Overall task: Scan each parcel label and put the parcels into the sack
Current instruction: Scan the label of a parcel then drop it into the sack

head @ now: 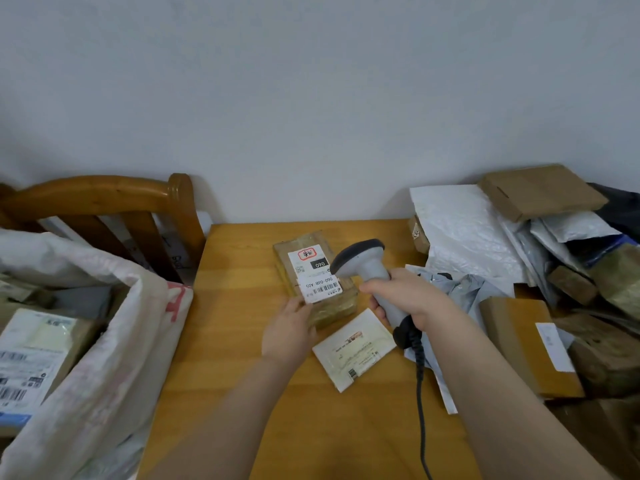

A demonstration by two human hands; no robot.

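The fingers [300,308] of our left hand [287,329] lie nearly straight across the near left corner of the taped cardboard parcel [337,304], pressing it flat; we cannot tell whether the thumb hooks under its edge. Our right hand [408,299] is wrapped tight round the grip of the barcode scanner [363,263]. Its dark head points down and left at the shipping label [317,275] stuck on the parcel's top face, and its cable [420,393] trails toward us.

The parcel lies on the wooden surface [242,341], in the middle and toward the wall, label up, with the barcode at the end nearest our left fingers. We judge the step in hand to be the scan itself, with bagging to follow.

The parcel looks like a small, stiff block bound all over in clear tape, so we expect it to be light to moderate in weight, firm under a squeeze and rather slick. We would take it across its short width, thumb on one long side and fingers on the other, keeping off the label so it does not crease.

Just beside it, nearer us, lies a flat white mailer [353,348], thin and likely floppy, best pinched at an edge. On our right a heap of parcels [519,344] waits, boxes and soft bags mixed. On our left the woven sack [114,341] stands open with labelled parcels already inside, in front of a wooden chair [104,192].
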